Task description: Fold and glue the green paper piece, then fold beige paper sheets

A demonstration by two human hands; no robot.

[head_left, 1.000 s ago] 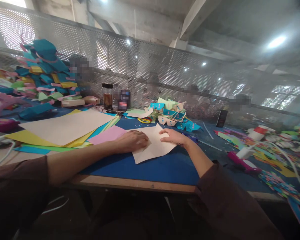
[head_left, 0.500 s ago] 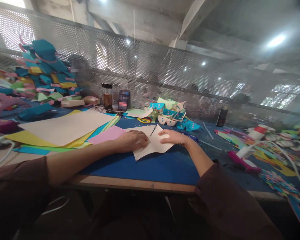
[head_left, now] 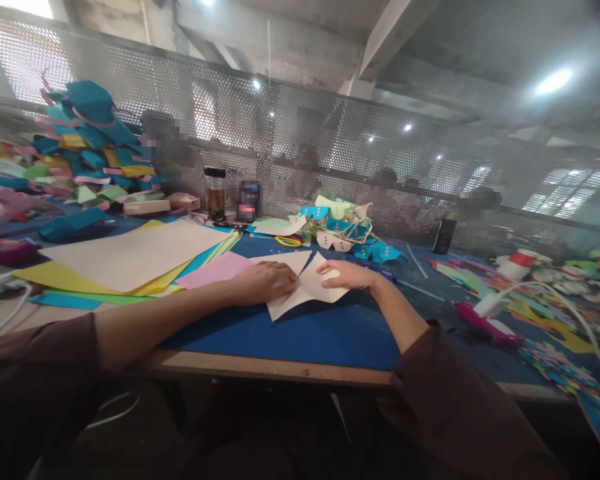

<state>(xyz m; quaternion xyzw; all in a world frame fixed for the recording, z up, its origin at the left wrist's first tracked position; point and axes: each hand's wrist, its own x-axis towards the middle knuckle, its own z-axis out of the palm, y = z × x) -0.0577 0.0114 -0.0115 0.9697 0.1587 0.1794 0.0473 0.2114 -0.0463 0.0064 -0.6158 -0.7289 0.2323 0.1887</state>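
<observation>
A pale cream sheet lies over the blue table mat, split from its far edge by a V-shaped gap that ends between my hands. My left hand is closed on the part left of the gap, its curled fingers pressed down beside the split. With thumb and fingers, my right hand grips the right part, which is slightly raised and bent. Some fingertips are hidden under the sheet. Close to my left hand is a pink sheet. Yellow-handled scissors rest beyond the cream sheet.
Stacked large sheets lie at left, before a heap of blue and coloured pieces. A jar of brown liquid and a phone stand behind. Dotted cut-outs are piled centrally. At right are a magenta object and a white cable.
The gap in the cream sheet has widened and reaches nearer to me. My right hand has shifted very slightly right with its part; my left hand stays in place.
</observation>
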